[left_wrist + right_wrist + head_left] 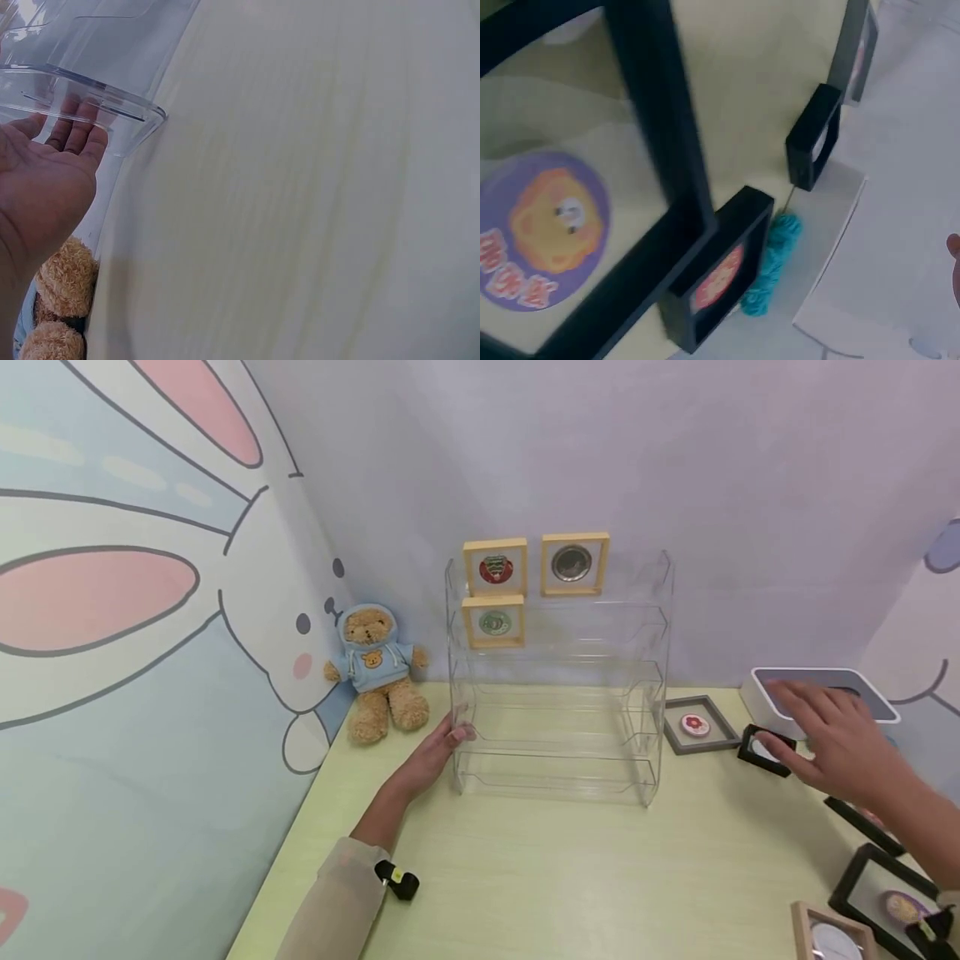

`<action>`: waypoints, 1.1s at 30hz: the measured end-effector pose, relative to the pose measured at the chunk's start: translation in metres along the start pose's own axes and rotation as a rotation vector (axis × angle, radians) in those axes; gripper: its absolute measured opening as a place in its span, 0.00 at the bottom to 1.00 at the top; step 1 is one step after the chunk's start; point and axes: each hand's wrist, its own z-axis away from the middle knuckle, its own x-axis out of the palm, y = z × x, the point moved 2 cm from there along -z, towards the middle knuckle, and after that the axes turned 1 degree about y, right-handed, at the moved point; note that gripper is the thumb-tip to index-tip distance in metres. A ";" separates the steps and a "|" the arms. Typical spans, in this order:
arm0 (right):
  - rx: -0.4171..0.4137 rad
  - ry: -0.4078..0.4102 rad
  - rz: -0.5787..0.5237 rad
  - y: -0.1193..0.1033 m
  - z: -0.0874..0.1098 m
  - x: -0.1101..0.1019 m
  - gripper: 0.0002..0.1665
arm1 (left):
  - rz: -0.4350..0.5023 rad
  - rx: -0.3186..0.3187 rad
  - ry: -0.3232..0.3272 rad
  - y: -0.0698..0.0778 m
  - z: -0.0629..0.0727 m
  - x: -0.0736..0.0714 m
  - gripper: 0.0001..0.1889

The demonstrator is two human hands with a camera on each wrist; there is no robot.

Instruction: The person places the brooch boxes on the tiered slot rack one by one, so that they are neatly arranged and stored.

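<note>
A clear tiered display rack [555, 747] stands on the table. My left hand [431, 762] grips its left side panel; in the left wrist view the fingers of that hand [49, 176] show through the plastic. Three light wood frames sit on the upper tiers: one with a red badge [495, 568], one with a dark round coin-like piece [572, 565], and one with a green badge [493, 622]. With fingers stretched out and nothing in them, my right hand [847, 743] hovers by a white-rimmed box [765, 689] and a small black frame [757, 758], partly covering both.
Right of the rack lies a grey frame [701, 746] with a flower badge. Nearer are a large black frame [847, 893], a brown frame [802, 927] and another black frame [757, 206] beside something turquoise and woolly [780, 251]. A teddy bear [377, 668] sits left of the rack.
</note>
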 end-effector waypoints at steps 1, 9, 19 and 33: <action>0.010 -0.002 0.005 0.002 0.008 0.001 0.51 | -0.001 -0.001 0.001 0.000 0.000 0.000 0.38; 0.150 -0.109 0.058 0.023 0.072 0.003 0.52 | 0.038 0.002 0.004 -0.001 0.001 0.001 0.40; 0.465 -0.286 0.200 0.051 0.137 0.014 0.69 | 0.052 0.000 0.008 0.000 0.000 0.001 0.39; 0.655 -0.290 0.134 0.062 0.169 0.019 0.85 | 0.042 0.005 0.002 0.001 0.001 0.000 0.39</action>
